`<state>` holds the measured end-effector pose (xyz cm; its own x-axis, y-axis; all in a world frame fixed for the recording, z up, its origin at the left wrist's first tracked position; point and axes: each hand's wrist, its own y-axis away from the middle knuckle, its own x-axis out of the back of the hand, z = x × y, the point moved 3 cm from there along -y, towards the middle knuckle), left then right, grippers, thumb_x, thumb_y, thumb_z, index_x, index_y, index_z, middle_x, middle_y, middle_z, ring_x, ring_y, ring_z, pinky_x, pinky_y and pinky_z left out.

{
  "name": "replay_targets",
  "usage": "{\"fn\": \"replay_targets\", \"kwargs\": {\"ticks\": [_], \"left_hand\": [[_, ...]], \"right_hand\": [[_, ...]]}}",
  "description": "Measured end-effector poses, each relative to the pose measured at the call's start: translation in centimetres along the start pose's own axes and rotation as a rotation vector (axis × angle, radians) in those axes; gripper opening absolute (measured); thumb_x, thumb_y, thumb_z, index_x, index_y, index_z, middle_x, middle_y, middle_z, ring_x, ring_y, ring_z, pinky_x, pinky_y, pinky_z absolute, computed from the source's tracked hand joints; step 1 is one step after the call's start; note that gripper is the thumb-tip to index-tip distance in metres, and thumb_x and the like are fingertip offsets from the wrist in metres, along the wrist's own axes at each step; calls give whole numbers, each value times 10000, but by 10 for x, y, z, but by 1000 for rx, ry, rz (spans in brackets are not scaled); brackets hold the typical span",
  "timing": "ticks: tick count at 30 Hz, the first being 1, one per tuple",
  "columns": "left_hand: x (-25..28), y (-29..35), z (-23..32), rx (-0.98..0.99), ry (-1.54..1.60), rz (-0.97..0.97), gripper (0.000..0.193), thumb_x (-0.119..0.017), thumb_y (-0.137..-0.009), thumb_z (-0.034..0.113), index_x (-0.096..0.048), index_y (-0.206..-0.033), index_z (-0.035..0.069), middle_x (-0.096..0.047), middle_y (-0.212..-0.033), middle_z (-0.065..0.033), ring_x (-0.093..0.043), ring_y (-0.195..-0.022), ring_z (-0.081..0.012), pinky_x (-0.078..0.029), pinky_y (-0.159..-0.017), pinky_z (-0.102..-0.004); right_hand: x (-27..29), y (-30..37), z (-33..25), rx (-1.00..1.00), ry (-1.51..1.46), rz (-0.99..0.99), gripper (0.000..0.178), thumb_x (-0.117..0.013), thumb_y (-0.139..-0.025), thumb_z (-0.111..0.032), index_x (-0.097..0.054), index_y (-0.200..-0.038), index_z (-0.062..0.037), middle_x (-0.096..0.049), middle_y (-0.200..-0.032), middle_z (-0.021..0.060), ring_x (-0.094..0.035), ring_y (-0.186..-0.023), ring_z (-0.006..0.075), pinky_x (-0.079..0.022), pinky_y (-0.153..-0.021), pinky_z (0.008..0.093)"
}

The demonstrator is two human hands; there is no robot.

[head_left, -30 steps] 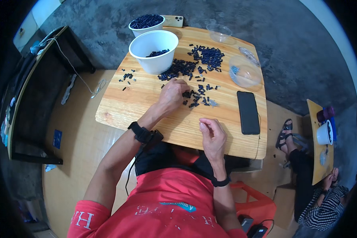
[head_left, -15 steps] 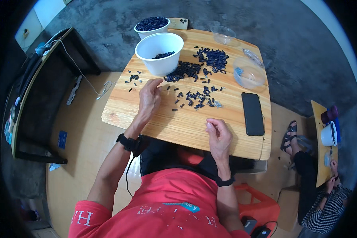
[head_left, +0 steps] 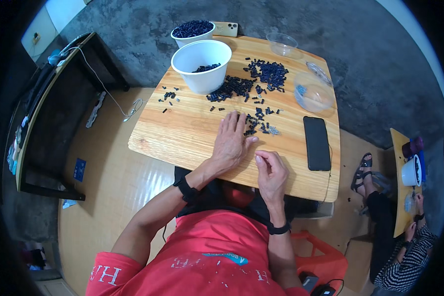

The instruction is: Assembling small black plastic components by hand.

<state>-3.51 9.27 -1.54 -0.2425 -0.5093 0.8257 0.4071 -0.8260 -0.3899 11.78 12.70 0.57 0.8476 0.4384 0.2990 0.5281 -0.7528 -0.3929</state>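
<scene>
My left hand (head_left: 230, 140) lies flat on the wooden table with its fingers stretched out, over the left part of a loose scatter of small black tube-like pieces (head_left: 259, 112). Some of those pieces are hidden under it. Just to its right, near the front edge, my right hand (head_left: 272, 172) is closed, thumb pressed to the fingers; whatever it may hold is out of sight. A few small clear pieces (head_left: 273, 130) sit beside the scatter. Farther back are a dark pile (head_left: 234, 88) of such pieces against a white tub (head_left: 200, 74) and another pile (head_left: 272, 73) to its right.
A second tub (head_left: 178, 41), filled with dark pieces, stands behind the first near an upright phone (head_left: 226, 29). Clear plastic bowls (head_left: 314, 101) (head_left: 281, 48) and a black phone (head_left: 316, 143) are along the right. Another person (head_left: 404, 261) sits at a small table at far right.
My left hand has moved right from beside the white tub and flattened onto the near scatter, covering pieces that showed before. My right hand stays closed in nearly the same place.
</scene>
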Motion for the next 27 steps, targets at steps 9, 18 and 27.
{"fn": "replay_targets", "kwargs": {"ticks": [9, 18, 27], "left_hand": [[21, -26, -54, 104, 34, 161, 546, -534, -934, 261, -370, -1323, -87, -391, -1352, -316, -376, -1256, -455, -316, -1066, -469], [13, -24, -4, -76, 383, -16, 408, -561, -911, 118, -433, -1252, -65, -484, -1230, -279, -491, -1125, -429, -417, -975, -430], [36, -83, -57, -87, 32, -37, 424, -578, -926, 239, -495, -1284, 28, -459, -1339, -212, -443, -1237, -387, -390, -1037, -417]], "right_hand": [[2, -1, 1, 3, -60, 6, 89, -594, -896, -55, -633, -950, 4, -608, -811, 117, -586, -684, 219, -461, -617, 315], [4, 2, 6, 18, -31, -9, 75, -584, -892, -38, -625, -936, 8, -617, -839, 136, -617, -745, 253, -476, -655, 331], [6, -2, -1, 36, -58, -19, 88, -589, -896, -56, -635, -938, 5, -620, -823, 136, -618, -714, 258, -474, -623, 326]]}}
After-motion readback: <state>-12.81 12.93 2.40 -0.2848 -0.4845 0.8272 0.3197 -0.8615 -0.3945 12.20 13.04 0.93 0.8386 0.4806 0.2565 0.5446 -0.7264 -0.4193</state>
